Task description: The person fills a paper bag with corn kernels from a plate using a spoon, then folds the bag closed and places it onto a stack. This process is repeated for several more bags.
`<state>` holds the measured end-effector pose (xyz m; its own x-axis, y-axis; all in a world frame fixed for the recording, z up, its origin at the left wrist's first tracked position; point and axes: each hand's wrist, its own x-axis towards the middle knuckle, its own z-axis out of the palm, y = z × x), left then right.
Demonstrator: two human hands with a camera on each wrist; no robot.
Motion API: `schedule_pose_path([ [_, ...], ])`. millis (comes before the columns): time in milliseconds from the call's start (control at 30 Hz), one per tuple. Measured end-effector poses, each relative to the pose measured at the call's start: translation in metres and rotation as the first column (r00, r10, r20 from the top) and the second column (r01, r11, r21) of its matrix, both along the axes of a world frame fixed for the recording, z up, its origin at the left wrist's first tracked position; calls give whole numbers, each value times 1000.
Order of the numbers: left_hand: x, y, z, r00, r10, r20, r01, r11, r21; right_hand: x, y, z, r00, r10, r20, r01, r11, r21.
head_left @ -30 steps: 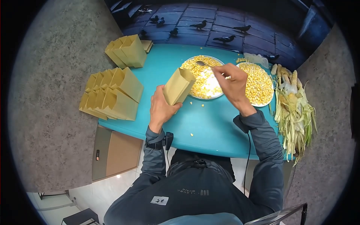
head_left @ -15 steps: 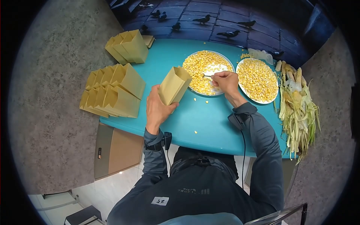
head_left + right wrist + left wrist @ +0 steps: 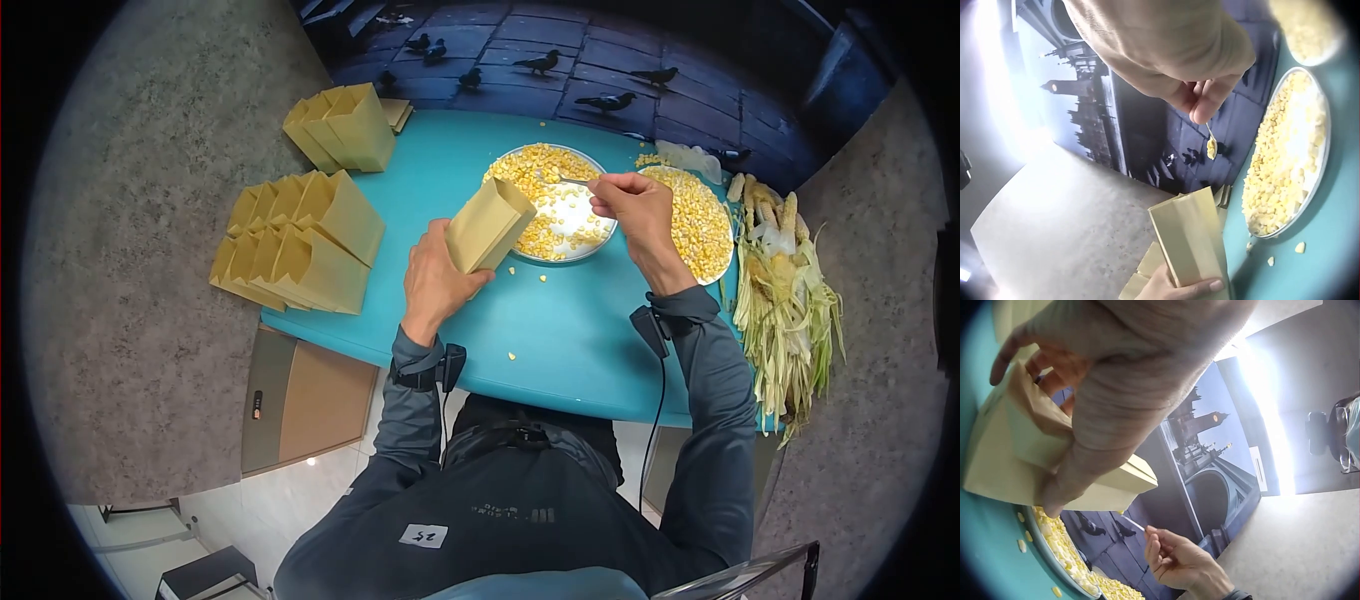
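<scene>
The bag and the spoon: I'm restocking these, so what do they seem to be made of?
The bag, gripped by the left hand, looks like matte tan kraft paper, with sharp folded creases. The spoon, pinched by the right hand, has a thin, shiny handle, so probably metal, though it shows too small to be sure.

Teal table (image 3: 560, 330) with corn plates (image 3: 600, 225), paper bags (image 3: 300, 250), husks (image 3: 790, 300)

Bag stacks (image 3: 300, 245) left on table (image 3: 560, 330), 2 corn plates (image 3: 560, 215) mid, husks (image 3: 785, 290) right.
</scene>
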<state>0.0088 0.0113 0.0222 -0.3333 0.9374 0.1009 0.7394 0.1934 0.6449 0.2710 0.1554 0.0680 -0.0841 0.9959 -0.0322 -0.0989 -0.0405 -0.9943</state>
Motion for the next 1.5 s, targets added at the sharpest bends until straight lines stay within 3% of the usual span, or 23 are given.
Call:
schedule_pose_path([
  [67,6,6,1,1000,-10,12,9,1000,6,-4,-8,3,1000,21,13,-22,998,60],
  [167,13,11,-1,999,-30,20,29,999,37,-9,-18,2,936,156,317,-257,916,309],
  [200,14,13,-1,999,-39,20,37,997,63,-9,-18,4,936,152,316,-254,916,312],
  [267,13,11,-1,996,-84,21,82,992,91,-10,-17,10,875,33,483,-373,682,630],
  [400,14,2,11,982,-190,18,188,978,93,-13,-8,7,857,8,516,-409,620,669],
  [533,9,-1,8,982,-177,64,172,982,76,-18,-15,-3,862,-63,503,-371,597,711],
  [600,0,-3,-4,998,-62,20,60,992,114,-14,-19,2,923,-2,385,-287,661,693],
  [667,-9,-8,-6,999,-21,38,15,990,138,-8,-15,0,938,-17,346,-238,695,679],
  [700,-13,-11,-7,998,9,54,-17,988,157,-5,-9,-10,935,-78,345,-165,767,621],
  [733,-16,-12,-6,998,9,55,-17,987,157,-1,-1,-21,926,-141,349,-85,826,558],
  [767,-18,-14,-6,997,24,73,-34,989,143,2,12,-39,889,-194,414,-98,804,587],
  [867,-15,-14,0,993,31,116,-46,991,128,-3,39,-71,808,-227,543,-87,867,491],
  [933,-14,-15,-2,990,32,138,-49,992,116,-13,43,-81,812,-221,541,-65,886,459],
  [1000,-16,-15,-11,998,24,54,-32,990,140,-25,39,-83,901,-66,429,-24,979,202],
  [1100,-17,-22,-6,998,10,56,-17,992,127,-23,28,-83,917,27,398,-75,992,105],
  [1167,-17,-26,1,998,7,55,-13,992,123,-20,22,-85,951,134,277,-131,991,-27],
  [1267,-15,-26,-1,999,-4,52,-3,992,127,-20,23,-86,976,173,135,-152,977,-152],
  [1400,-10,-23,-1,998,-29,49,23,992,123,-16,27,-74,995,95,35,-85,971,-223],
  [1500,-8,-19,-3,999,-16,38,12,996,93,-6,29,-62,998,60,21,-55,982,-178],
])
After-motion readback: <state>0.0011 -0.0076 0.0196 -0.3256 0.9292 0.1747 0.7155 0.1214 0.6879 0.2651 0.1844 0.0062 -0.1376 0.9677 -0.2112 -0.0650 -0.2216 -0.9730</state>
